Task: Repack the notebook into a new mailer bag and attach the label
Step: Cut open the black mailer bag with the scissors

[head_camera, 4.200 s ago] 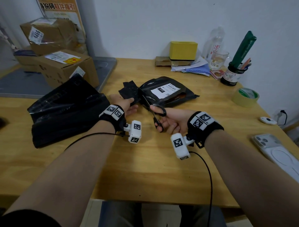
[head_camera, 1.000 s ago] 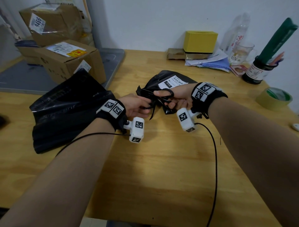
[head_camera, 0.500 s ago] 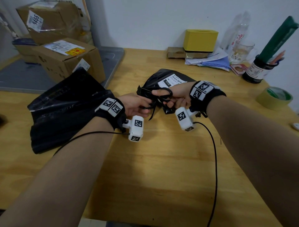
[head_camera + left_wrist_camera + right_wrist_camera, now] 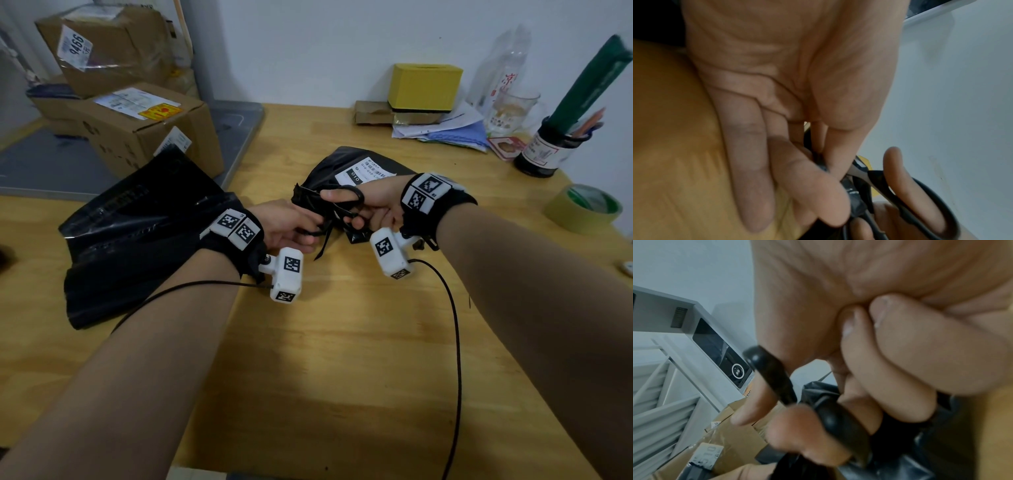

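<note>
A black mailer bag (image 4: 329, 171) with a white label (image 4: 368, 173) on top lies mid-table and is partly lifted; the notebook inside it is hidden. My left hand (image 4: 291, 226) pinches the bag's black plastic edge (image 4: 854, 201) between thumb and fingers. My right hand (image 4: 373, 202) grips black-handled scissors (image 4: 346, 202), thumb and fingers through the loops (image 4: 840, 421), right at that edge. The blades are mostly hidden by my hands. A pile of new black mailer bags (image 4: 137, 233) lies flat on the left.
Cardboard boxes (image 4: 144, 126) stand on a grey tray at back left. A yellow box (image 4: 424, 87), papers, a glass, a bottle and a pen jar (image 4: 544, 150) line the back wall. A tape roll (image 4: 582, 207) sits at right. The wooden tabletop (image 4: 342, 342) stretches toward me.
Since 4.2 s ago the labelled bag has been lifted and both hands have closed in on its edge with the scissors. Over the last second the hands barely moved.
</note>
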`<state>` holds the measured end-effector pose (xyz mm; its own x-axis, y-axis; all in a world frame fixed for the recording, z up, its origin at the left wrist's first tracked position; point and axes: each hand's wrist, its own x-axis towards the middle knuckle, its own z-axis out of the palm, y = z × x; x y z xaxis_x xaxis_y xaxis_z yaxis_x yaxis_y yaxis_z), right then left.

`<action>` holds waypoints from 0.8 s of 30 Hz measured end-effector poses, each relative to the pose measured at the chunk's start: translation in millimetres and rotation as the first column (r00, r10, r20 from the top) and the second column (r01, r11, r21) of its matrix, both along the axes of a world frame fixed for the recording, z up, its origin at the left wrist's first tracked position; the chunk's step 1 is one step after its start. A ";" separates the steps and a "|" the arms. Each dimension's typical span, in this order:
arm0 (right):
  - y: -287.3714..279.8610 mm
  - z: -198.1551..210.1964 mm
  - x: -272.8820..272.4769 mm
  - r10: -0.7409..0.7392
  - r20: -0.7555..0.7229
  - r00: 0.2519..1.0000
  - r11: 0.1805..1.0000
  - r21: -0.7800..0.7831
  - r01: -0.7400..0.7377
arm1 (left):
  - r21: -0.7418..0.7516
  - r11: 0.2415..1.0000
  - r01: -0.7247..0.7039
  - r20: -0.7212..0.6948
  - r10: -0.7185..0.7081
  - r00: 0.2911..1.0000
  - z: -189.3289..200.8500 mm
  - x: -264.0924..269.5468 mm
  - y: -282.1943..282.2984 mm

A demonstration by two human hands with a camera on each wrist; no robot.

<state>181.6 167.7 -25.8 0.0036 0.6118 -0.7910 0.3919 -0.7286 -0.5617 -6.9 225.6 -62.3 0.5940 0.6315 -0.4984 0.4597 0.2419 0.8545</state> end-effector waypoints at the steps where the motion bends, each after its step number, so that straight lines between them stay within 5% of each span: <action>1: 0.3 0.3 -0.3 0.004 0.002 1.000 1.000 -0.002 -0.004 | -0.001 1.000 0.000 -0.003 0.000 1.000 -0.1 0.3 0.2; 24: 13.8 5.3 -7.4 0.095 0.041 0.995 0.995 -0.008 -0.095 | -0.013 1.000 0.008 -0.004 -0.008 1.000 1.0 -2.5 1.0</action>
<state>174.2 181.6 -20.5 -0.0215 0.6061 -0.7951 0.4825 -0.6902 -0.5392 -9.4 226.5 -61.3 0.5966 0.6203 -0.5092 0.4655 0.2494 0.8492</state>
